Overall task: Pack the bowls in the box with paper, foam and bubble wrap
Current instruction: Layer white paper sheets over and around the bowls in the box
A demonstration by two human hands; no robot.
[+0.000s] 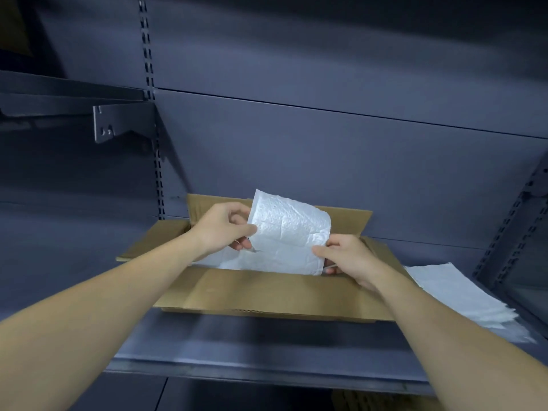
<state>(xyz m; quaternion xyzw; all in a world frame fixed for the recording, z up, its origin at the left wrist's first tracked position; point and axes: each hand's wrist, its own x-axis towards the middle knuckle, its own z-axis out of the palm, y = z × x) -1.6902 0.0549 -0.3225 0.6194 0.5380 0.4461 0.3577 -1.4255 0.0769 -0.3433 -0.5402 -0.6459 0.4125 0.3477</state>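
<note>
Grey shelf [267,345], open box [267,292]: sheet [290,232] held upright over it.
I grasp the sheet two-handed: left hand [219,229] pinches its left edge, right hand [350,256] its lower right corner. It spans between them, lower edge inside the box, straight below my grip. No bowls visible. Spare sheets [462,295] lie right of the box.

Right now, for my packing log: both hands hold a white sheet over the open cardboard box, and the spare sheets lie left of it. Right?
Not quite. The head view shows the spare sheets lying right of the cardboard box, not left. The rest holds: left hand and right hand both hold the white sheet over the open box.
</note>
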